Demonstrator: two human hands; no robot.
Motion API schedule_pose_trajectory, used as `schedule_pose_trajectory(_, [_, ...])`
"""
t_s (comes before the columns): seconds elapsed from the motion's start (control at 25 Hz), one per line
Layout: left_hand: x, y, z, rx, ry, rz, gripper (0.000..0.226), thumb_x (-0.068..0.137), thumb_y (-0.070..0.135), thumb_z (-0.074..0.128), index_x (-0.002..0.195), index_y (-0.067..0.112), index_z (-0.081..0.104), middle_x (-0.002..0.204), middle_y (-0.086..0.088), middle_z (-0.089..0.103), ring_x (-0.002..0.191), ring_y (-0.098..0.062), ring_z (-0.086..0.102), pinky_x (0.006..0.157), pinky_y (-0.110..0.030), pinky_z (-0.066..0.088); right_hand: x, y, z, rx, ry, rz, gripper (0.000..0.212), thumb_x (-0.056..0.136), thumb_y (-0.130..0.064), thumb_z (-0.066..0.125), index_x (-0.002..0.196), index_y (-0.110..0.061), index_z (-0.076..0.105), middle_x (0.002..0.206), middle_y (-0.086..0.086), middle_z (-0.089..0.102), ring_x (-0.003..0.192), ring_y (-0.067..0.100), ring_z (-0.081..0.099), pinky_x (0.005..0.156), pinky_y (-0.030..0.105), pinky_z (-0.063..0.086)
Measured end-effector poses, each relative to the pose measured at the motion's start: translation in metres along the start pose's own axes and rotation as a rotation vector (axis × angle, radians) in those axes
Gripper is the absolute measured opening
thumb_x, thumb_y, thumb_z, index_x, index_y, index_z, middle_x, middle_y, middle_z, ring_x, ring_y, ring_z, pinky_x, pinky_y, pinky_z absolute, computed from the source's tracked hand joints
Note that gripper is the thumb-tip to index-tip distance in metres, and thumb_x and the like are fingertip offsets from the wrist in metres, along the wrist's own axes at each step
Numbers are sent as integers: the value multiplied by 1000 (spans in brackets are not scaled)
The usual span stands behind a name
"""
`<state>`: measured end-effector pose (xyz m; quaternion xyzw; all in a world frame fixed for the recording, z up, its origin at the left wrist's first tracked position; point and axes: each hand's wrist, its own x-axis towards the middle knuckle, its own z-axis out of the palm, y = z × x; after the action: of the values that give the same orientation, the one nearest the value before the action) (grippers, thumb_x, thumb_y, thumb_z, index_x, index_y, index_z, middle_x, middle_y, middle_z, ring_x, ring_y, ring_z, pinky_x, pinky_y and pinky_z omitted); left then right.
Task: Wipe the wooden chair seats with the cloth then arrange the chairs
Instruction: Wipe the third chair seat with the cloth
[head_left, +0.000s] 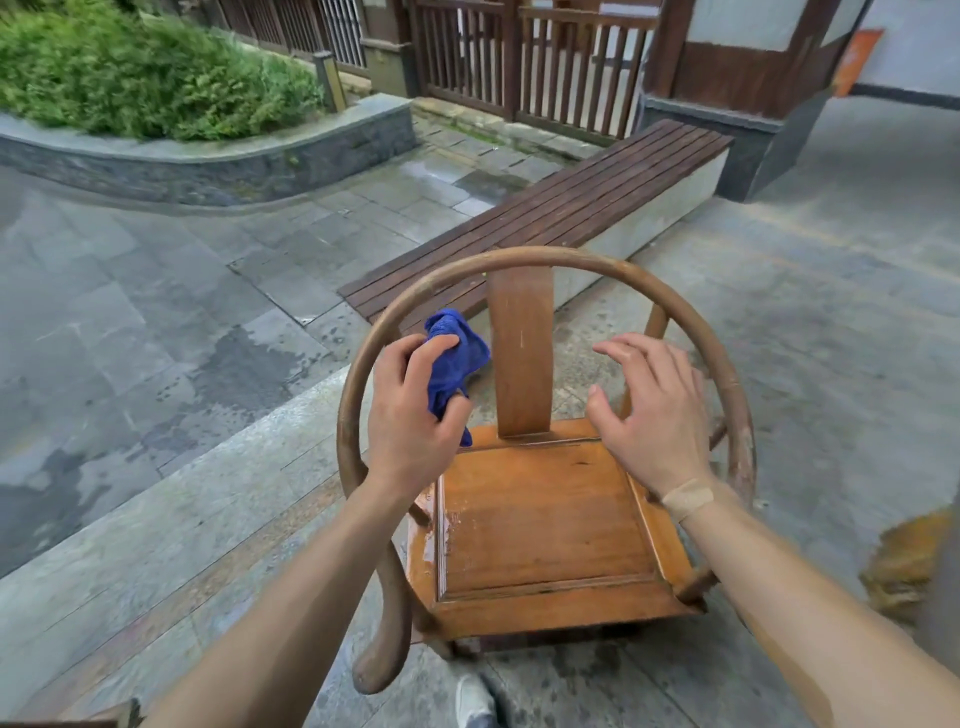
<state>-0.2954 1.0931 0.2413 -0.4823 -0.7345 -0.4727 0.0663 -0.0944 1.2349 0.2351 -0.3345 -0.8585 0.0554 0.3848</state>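
A wooden chair with a round horseshoe-shaped rail (545, 257) stands right in front of me on the pavement. Its orange-brown seat (540, 525) shows wet patches along the left edge. My left hand (415, 415) hovers above the seat's back left corner, beside the left rail, and grips a crumpled blue cloth (454, 358). My right hand (649, 405) is held above the seat's back right corner with fingers spread and nothing in it. A tan bandage wraps my right wrist.
A long dark slatted bench (571, 208) runs behind the chair. A stone planter with green shrubs (156, 78) lies at the far left, a wooden fence (545, 67) at the back. Part of another wooden piece (904, 561) shows at the right edge. My shoe (472, 701) is below the chair.
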Motion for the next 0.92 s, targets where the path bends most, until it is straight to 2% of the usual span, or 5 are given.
schedule_pose_trajectory(0.2, [18,-48,32,1,5,-58,50,79,22,53,129,16,58,127,-7,49,116,-21,49,91,-8,35,18,14,62,15,-43,21,39,89,-35,57,125,-20,63,127,3,61,121,26,54,99,45,44])
schedule_pose_trajectory(0.36, [1,-96,81,-64,-36,-198,50,79,21,51,129,19,56,125,5,43,117,-23,49,91,-44,52,-2,53,119,-6,-90,102,40,90,-38,58,124,-18,63,126,6,61,117,29,54,97,42,41])
schedule_pose_trajectory(0.56, [-83,-171,171,4,-60,-442,51,77,26,50,127,25,55,122,6,45,112,-22,51,93,-45,49,-82,131,217,-49,-295,264,52,89,-48,50,132,-20,57,135,5,54,125,30,48,101,47,40])
schedule_pose_trajectory(0.76, [-206,-242,245,172,-253,-719,54,78,31,48,132,28,51,129,1,44,117,-26,50,102,-41,44,-210,194,304,-115,-636,379,57,90,-55,47,137,-23,51,143,6,46,130,33,41,100,52,39])
schedule_pose_trajectory(0.92, [-269,-293,286,323,-366,-750,55,82,32,53,136,27,49,139,-3,44,125,-26,45,105,-43,42,-262,240,358,-165,-767,391,59,93,-53,53,143,-22,46,151,9,36,134,33,32,104,56,35])
